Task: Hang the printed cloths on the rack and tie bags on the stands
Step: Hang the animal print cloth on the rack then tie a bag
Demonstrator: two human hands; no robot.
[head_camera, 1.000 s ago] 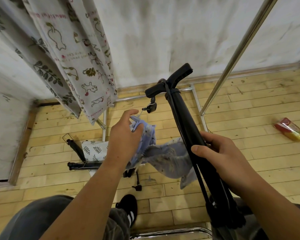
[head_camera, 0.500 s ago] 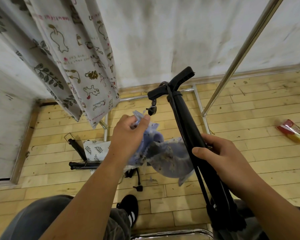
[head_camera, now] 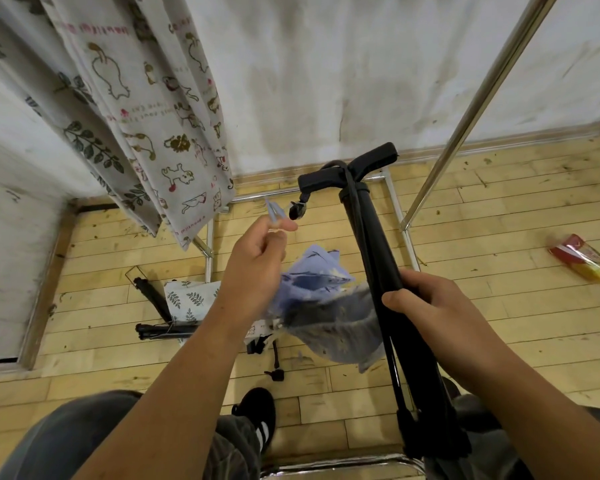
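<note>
Looking down onto a pale plank floor [head_camera: 499, 209] that meets a stained white wall [head_camera: 326, 81]. Top left, printed cloths [head_camera: 146, 116] in hanging folds, one with cartoon animals, one with dark leaf sprigs, hems just above the floor bars of a chrome rack [head_camera: 482, 98]; one upright of that rack slanting across the top right. Far right on the floor, well apart from everything else, a red-and-yellow packet [head_camera: 584, 259]. Behind the left forearm, a second stand [head_camera: 160, 334] lying folded on the boards with a leaf-print fabric piece [head_camera: 187, 299] on it. Lower down, a black shoe with white stripes [head_camera: 257, 417] between grey trouser legs. In the middle, a blue bag [head_camera: 326, 299] sagging between both hands, its inside hidden, one side against the black stand [head_camera: 374, 254]. Left hand [head_camera: 253, 268] raised, thumb and forefinger pinching the bag's pale string [head_camera: 274, 211], just beside a small black clip [head_camera: 297, 211] dangling from the stand's T-shaped head; contact with the clip unclear. Right hand [head_camera: 430, 306] wrapped firmly round the stand's tube below the head, holding it tilted toward the wall.
</note>
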